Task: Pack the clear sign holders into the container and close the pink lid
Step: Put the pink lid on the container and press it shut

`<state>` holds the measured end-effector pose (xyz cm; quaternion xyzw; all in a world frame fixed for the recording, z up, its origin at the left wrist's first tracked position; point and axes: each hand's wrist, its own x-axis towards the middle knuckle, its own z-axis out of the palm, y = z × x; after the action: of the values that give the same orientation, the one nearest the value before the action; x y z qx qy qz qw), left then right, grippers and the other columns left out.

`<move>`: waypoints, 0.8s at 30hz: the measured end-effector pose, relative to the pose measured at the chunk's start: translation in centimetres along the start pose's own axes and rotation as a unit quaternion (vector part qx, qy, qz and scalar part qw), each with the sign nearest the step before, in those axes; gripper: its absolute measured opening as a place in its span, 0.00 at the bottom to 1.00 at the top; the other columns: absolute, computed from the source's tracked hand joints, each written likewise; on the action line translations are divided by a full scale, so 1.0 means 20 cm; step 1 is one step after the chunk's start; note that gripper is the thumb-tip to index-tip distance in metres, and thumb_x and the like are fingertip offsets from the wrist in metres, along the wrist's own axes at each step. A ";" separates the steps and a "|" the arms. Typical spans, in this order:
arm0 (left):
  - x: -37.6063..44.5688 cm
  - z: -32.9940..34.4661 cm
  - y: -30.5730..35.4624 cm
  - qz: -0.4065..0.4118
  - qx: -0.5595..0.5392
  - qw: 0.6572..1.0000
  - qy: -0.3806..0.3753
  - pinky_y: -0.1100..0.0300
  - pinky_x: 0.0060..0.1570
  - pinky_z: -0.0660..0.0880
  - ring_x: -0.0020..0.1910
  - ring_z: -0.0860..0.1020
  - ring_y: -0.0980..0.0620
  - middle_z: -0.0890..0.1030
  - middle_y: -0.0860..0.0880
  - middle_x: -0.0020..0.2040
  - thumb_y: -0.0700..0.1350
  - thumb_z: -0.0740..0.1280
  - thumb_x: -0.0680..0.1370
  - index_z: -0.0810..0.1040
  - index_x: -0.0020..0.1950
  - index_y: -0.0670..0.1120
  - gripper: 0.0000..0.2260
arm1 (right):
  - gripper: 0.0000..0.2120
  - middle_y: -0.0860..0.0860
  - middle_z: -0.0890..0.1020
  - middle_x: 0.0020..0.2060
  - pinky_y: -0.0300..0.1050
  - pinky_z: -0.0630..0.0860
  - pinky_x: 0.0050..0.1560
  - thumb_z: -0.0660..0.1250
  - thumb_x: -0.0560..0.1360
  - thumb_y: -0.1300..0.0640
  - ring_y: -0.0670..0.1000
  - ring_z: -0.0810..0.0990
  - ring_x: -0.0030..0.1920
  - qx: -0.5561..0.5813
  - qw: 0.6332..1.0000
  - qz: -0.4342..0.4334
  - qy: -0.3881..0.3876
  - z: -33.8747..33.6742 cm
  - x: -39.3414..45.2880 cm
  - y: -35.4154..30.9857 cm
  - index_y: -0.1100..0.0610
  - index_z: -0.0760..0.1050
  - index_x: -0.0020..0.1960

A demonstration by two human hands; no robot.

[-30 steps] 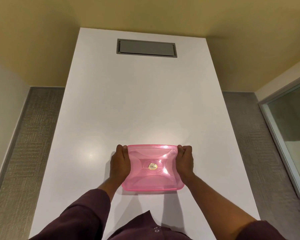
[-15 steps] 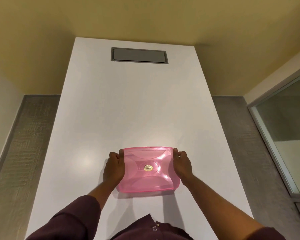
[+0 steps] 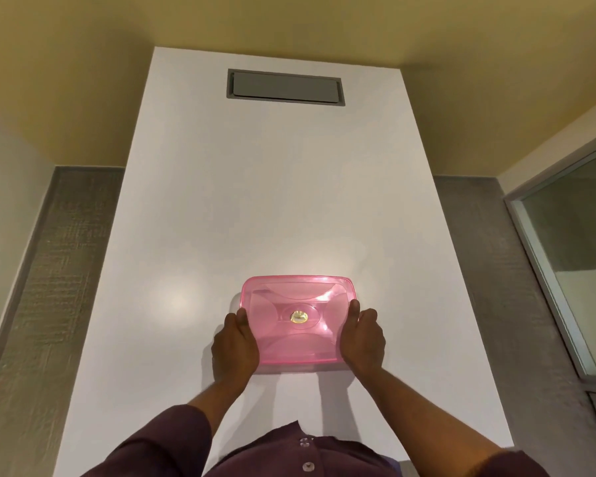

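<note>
Pink translucent lid (image 3: 298,321): seated on its container, which is mostly hidden beneath it, resting on the white bench (image 3: 272,201).

Left hand (image 3: 236,342): fingers curled round the near-left side of the lid, thumb on the rim.

Right hand (image 3: 362,339): fingers wrapped likewise round the near-right side, thumb on top.

Sign holders: none visible outside the container; whether they lie inside cannot be told through the tinted plastic.

Progress, judged: packing appears finished and the lid is on; only a press along the edges may remain to seat it fully.

Clearance: bare bench beyond the fingers and to both sides. A grey recessed panel (image 3: 285,87) lies well beyond them. The bench's side edges are well apart from either hand.
</note>
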<state>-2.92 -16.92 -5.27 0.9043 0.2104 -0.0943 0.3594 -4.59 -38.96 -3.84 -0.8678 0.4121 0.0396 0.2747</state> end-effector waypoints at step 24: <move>0.01 0.00 -0.01 0.007 0.015 1.000 -0.009 0.53 0.39 0.69 0.37 0.75 0.44 0.77 0.49 0.39 0.57 0.48 0.83 0.66 0.44 0.50 0.16 | 0.20 0.53 0.77 0.37 0.51 0.70 0.40 0.50 0.84 0.43 0.63 0.80 0.42 0.015 0.999 -0.041 -0.002 0.00 -0.01 0.02 0.59 0.66 0.47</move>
<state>-2.74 -16.70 -5.36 0.9101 0.1998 -0.1031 0.3482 -5.09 -39.08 -3.95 -0.8796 0.3764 0.0242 0.2900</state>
